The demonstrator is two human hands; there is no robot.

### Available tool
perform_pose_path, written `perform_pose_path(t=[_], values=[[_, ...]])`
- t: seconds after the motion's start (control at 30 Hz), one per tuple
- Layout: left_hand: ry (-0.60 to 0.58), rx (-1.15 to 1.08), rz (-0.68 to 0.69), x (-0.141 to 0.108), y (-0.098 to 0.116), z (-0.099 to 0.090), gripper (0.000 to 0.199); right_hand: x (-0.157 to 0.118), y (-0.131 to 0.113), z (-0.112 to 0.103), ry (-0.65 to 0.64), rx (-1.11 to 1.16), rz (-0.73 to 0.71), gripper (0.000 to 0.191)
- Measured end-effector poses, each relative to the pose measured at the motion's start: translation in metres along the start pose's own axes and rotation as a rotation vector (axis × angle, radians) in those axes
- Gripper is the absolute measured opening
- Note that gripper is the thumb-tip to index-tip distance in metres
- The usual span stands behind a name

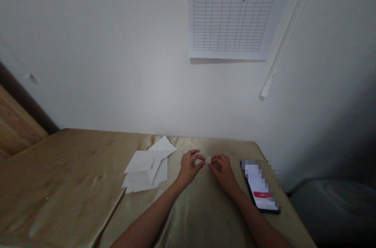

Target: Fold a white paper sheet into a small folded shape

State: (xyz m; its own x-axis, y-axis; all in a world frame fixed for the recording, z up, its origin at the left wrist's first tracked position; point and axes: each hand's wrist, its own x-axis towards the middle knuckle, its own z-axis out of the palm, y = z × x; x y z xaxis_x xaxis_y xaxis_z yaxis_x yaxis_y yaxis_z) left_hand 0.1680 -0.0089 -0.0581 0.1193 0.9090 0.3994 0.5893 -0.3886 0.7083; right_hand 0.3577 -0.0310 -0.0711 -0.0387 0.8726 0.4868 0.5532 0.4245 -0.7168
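Observation:
Between my two hands is a small whitish piece (208,160), which looks like a scrap of paper folded or bunched up. My left hand (189,166) pinches at its left side with thumb and forefinger, the other fingers raised. My right hand (222,168) is closed on the right side of the same scrap, thumb below and fingers curled above. Both hands are low over the cloth-covered table (196,209). To the left of my left hand lies a loose pile of white paper sheets (139,162), overlapping at angles, some with torn edges.
A phone (260,185) with a lit screen, partly blurred out, lies near the table's right edge. The white wall behind holds a printed grid sheet (230,21). A dark rounded object (335,212) stands beyond the right edge, and wooden furniture (17,123) at the far left.

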Motion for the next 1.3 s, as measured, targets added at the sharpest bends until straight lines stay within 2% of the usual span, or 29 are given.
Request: perform_pose_path(t=[0.1,0.57,0.77,0.97,1.1,1.3], values=[[-0.008,0.012,0.015,-0.001,0.0,0.0,0.003,0.0,0.001,0.0,0.02,0.0,0.022,0.016],[-0.047,0.041,0.027,-0.001,-0.003,0.001,0.006,0.001,-0.008,-0.004,-0.019,0.098,0.057,0.009],[-0.052,0.074,0.039,-0.003,0.0,-0.001,0.003,0.002,-0.01,-0.005,-0.073,0.141,0.046,0.009],[-0.062,0.102,0.061,-0.006,0.002,-0.001,0.011,0.001,-0.013,-0.005,-0.039,0.103,0.149,0.014],[-0.084,0.11,0.067,-0.008,0.006,-0.002,0.019,0.001,-0.013,-0.004,-0.014,0.08,0.147,0.012],[-0.117,0.145,0.031,-0.009,0.012,-0.006,0.014,0.0,-0.013,-0.003,-0.021,0.047,0.133,0.008]])
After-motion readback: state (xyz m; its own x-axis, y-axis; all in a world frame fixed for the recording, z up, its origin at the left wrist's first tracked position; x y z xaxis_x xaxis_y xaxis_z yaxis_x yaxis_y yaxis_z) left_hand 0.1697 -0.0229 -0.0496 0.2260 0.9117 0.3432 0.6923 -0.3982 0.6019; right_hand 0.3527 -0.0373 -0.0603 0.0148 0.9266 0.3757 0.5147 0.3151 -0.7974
